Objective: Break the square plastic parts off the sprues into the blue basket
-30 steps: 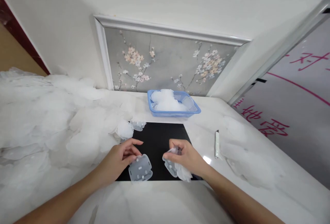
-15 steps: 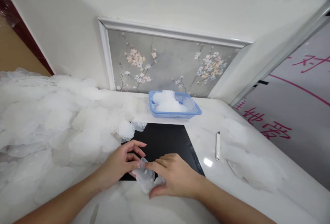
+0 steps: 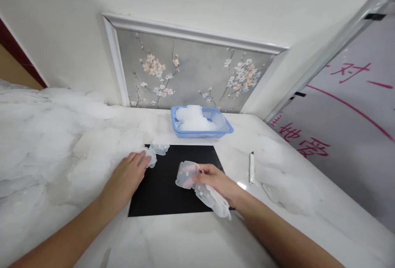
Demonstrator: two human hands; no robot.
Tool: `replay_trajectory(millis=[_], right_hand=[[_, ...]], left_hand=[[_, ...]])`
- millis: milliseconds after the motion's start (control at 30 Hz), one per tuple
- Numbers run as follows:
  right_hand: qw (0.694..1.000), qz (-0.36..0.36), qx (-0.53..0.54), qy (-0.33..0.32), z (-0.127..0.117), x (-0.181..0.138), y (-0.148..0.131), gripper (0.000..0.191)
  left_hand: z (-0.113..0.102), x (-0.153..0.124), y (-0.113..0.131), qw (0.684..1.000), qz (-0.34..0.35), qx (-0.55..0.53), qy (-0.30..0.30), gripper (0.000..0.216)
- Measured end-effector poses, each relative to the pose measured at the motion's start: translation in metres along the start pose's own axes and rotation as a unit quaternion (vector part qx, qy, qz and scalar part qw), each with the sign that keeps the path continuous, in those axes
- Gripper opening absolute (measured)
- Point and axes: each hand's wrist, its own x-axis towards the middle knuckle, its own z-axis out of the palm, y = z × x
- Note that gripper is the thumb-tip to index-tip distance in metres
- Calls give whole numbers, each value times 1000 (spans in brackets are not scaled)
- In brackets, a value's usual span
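My right hand (image 3: 217,181), over the black mat (image 3: 160,194), is closed on several thin, translucent, frosted plastic pieces (image 3: 212,200) with wavy edges and small pale dots. One of these, a flat piece (image 3: 186,175), sticks out to the left of the fingers. My left hand (image 3: 131,173) lies at the mat's left edge, its bent fingers on another translucent piece (image 3: 151,157) beside the large pile (image 3: 61,136). The thumb's grip there is partly hidden. Just beyond, a further loose piece (image 3: 160,148) overlaps the mat's far edge.
A blue plastic basket (image 3: 202,134) with white translucent pieces inside stands behind the mat. To the right lie a pale utility knife (image 3: 252,168) and more translucent pieces (image 3: 286,189) on the marbled white table. A whiteboard (image 3: 345,107) with red writing borders the right side.
My hands have parted. The right has moved right and up with the plastic pieces; the left has let go of them and reached left to a piece by the pile. The view has shifted slightly.
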Motion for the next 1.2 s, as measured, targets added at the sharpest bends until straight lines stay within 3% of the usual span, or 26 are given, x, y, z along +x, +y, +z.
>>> replay_trajectory(millis=[100,267,333,433,500,667,767,900,1200], right_hand=[[999,22,34,-35,-5,-1,-4,45],[998,15,50,-38,-11,2,-3,37],[998,9,50,-41,-11,3,-3,32],[997,6,53,-51,-11,3,-3,28],[997,8,53,-53,-11,3,-3,29],[996,9,57,-68,-12,2,-3,31],[997,12,53,-60,-11,1,-4,30],[997,17,52,-47,-9,0,-6,30],[995,10,40,-86,-11,1,-3,45]], left_hand=[[-7,-1,6,999,31,-34,8,28],[-11,-12,26,987,71,-142,-25,16],[-9,-17,31,976,50,-200,-73,8],[-5,-21,33,954,-32,-272,-121,14],[-3,-20,31,949,-61,-290,-109,16],[-5,-13,27,964,-41,-259,-47,36],[-11,-10,25,961,-48,-272,-31,28],[-19,-6,23,945,-104,-306,-53,19],[-32,-7,24,948,-163,-270,-40,16]])
